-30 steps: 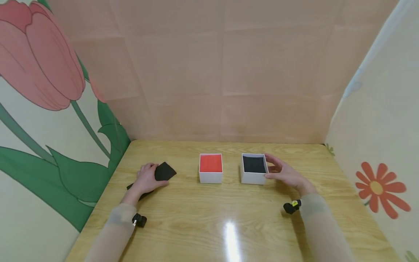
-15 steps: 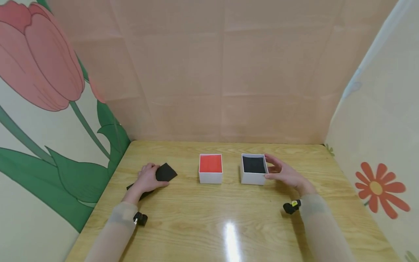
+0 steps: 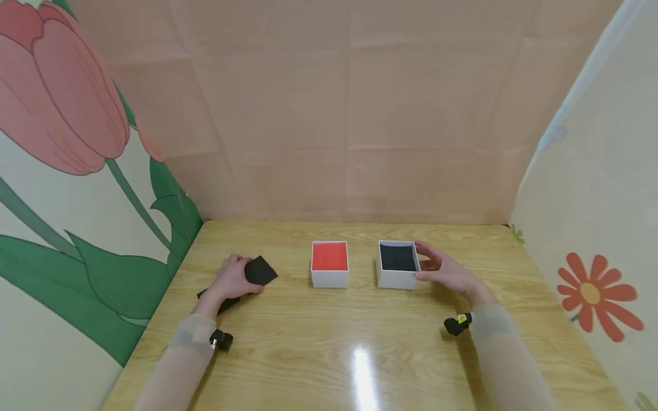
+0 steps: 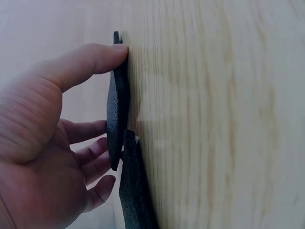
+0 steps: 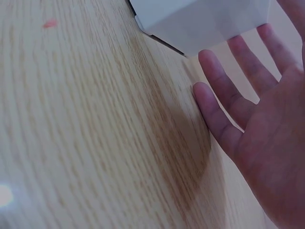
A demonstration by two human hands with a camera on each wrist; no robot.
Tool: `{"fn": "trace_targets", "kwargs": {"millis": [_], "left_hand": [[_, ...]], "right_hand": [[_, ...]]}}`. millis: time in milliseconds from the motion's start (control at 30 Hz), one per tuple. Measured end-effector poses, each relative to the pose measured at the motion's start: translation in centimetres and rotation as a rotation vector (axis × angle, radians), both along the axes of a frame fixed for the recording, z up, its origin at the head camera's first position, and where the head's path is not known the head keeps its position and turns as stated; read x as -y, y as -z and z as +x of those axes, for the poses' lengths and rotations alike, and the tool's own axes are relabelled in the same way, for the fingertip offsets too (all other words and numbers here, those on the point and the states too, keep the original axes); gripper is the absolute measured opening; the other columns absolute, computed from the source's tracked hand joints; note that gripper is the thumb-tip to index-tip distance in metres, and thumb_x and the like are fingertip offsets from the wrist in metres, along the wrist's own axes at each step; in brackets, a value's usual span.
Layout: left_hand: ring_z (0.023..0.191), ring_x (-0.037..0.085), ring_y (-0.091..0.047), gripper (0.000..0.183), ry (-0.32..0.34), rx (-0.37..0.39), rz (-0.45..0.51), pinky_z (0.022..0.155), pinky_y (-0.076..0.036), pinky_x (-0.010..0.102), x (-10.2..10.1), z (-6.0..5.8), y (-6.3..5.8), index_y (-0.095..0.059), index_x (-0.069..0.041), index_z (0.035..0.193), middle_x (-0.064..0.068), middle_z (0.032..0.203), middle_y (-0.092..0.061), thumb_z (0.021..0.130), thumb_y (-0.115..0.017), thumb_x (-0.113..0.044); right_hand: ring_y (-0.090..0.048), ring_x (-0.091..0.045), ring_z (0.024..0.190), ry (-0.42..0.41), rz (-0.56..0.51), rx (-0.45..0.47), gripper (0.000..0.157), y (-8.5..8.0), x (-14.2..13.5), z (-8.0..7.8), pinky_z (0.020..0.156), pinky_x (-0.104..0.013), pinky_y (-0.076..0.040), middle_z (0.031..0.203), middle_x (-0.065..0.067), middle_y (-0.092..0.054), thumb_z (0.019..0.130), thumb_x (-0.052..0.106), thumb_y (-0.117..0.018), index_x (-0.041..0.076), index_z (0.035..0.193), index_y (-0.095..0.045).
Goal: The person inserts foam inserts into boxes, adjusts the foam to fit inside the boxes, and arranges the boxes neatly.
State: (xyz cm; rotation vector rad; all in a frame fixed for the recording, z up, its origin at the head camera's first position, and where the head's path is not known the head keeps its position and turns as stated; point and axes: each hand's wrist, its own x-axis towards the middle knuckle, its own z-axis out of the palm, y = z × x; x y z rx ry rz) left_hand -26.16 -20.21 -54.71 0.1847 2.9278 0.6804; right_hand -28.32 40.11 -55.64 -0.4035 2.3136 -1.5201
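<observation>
My left hand (image 3: 237, 278), at the left of the table, pinches a thin black foam piece (image 3: 260, 270), which slants up out of the fingers. In the left wrist view, the thumb presses one face of the foam piece (image 4: 117, 102) while fingers lie behind it. A second black foam piece (image 4: 135, 186) lies just below that hand, partly hidden by it. Right of centre stands a white box (image 3: 397, 279) with a black lining inside. My right hand (image 3: 452, 275) holds its right side, thumb at the front corner and forefinger at the back. Fingertips reach the box (image 5: 205, 28) in the right wrist view.
Another white box (image 3: 329, 279), with a red top surface, stands between the hands, left of the black-lined one. All rests on a wood-grain table (image 3: 308, 342). A pinkish backdrop (image 3: 349, 131) hangs behind, with flower-print panels at both sides.
Both hands stay almost where they were. The black foam piece in the left hand has shifted and tilted very slightly. The boxes are in place; the whole view has drifted a little.
</observation>
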Motion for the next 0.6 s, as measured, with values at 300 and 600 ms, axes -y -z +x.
{"fn": "trace_targets", "kwargs": {"millis": [300, 600], "left_hand": [[0.13, 0.05, -0.047, 0.092, -0.01, -0.032, 0.01, 0.1, -0.039, 0.067, 0.13, -0.28, -0.1, -0.051, 0.007, 0.152, 0.031, 0.145, -0.048, 0.081, -0.09, -0.036], [0.134, 0.051, -0.045, 0.096, -0.072, -0.098, 0.197, 0.11, -0.039, 0.068, 0.51, -0.22, -0.47, -0.041, 0.007, 0.159, 0.031, 0.151, -0.042, 0.085, -0.089, -0.031]], "right_hand": [[-0.043, -0.048, 0.146, 0.002, 0.017, -0.007, 0.1, -0.07, 0.03, -0.02, 0.118, -0.071, -0.031, 0.175, -0.015, -0.024, 0.096, 0.025, -0.083, 0.02, 0.173, -0.019], [-0.042, -0.05, 0.147, 0.01, 0.002, 0.004, 0.101, 0.17, 0.03, -0.07, 0.118, -0.072, -0.03, 0.174, -0.018, -0.026, 0.096, 0.023, -0.083, 0.02, 0.173, -0.018]]}}
